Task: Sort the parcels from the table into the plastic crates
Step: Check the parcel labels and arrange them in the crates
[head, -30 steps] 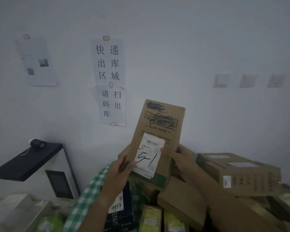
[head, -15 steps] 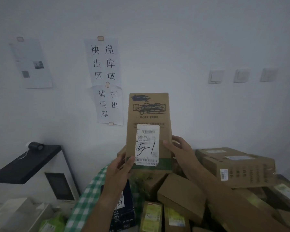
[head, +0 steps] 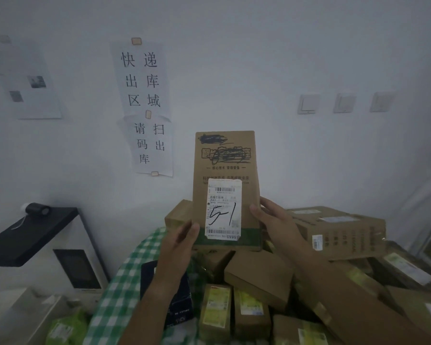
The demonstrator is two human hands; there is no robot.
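While both hands hold the tall brown parcel (head: 225,170) upright above the heap of boxes (head: 258,275), the left hand (head: 178,241) pinches its lower left edge and the right hand (head: 275,220) curls round its right edge, label (head: 223,207) facing the camera. Reading the handwritten "51" before moving seems the point here; a firm two-sided grip should keep it steady. No crate is visible, so its destination cannot be told. Behind, paper notices (head: 144,105) hang on the wall.

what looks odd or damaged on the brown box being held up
The tall brown cardboard box, held upright by the left hand and right hand, has its printed logo scribbled over in black marker. "51" is handwritten across its white shipping label. No visible crushing or tears.
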